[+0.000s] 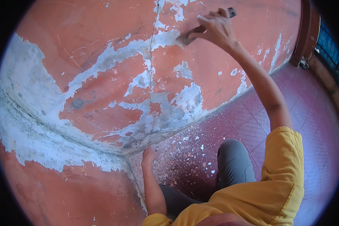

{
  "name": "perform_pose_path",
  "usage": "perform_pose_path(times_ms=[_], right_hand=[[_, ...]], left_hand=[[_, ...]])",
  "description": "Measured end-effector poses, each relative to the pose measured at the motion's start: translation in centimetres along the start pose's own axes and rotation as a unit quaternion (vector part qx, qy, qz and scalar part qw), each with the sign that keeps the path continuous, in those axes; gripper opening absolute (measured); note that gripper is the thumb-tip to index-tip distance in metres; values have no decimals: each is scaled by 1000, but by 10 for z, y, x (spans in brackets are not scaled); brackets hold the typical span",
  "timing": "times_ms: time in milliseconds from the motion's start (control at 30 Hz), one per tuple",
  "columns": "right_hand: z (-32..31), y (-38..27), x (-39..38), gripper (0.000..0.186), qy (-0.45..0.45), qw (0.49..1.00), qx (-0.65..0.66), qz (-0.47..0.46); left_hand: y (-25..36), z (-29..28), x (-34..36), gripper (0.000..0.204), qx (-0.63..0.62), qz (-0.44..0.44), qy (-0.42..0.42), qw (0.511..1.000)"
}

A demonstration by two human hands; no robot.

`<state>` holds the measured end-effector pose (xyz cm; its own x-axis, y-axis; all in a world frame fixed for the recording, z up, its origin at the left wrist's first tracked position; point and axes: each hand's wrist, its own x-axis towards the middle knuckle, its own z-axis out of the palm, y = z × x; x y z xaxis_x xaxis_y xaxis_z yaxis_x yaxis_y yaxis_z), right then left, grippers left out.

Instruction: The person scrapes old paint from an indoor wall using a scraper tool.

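My right hand grips a scraper by its handle, the blade against the peeling salmon-painted wall, at the edge of a pale exposed patch. My left hand is low near the wall's base and inside corner, beside the scattered flakes; its fingers are too small and indistinct to tell their grip or whether they touch the wall. A thin vertical crack runs down the wall left of the scraper.
Paint flakes litter the maroon tiled floor around my bent knee. A second wall section meets the first at lower left. At the far right stand a brown frame and a blue grille.
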<state>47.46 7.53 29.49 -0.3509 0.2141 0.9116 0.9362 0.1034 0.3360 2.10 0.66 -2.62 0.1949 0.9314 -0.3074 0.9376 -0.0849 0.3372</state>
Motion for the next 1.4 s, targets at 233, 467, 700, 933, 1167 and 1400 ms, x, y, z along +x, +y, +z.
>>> perform_pose_path(times_ms=[233,467,700,933,1167,1400], right_hand=[[15,-25,-24,41,-67,996,43,-25],[-5,-134,-97,31,-454,809,343,147],[11,-236,-171,18,-452,631,610,160],[1,-300,-102,19,-345,589,665,304],[4,-367,-174,30,-332,576,632,400],[23,-405,-210,33,-317,580,625,416]], left_hand=[[14,-3,-8,43,-26,13,50,998],[21,-22,-12,29,-94,-2,42,995],[25,-11,-9,21,-13,63,134,989],[26,-16,-15,22,-59,115,173,976],[17,-15,-11,22,-104,67,194,973],[29,-29,-30,24,-77,57,167,981]])
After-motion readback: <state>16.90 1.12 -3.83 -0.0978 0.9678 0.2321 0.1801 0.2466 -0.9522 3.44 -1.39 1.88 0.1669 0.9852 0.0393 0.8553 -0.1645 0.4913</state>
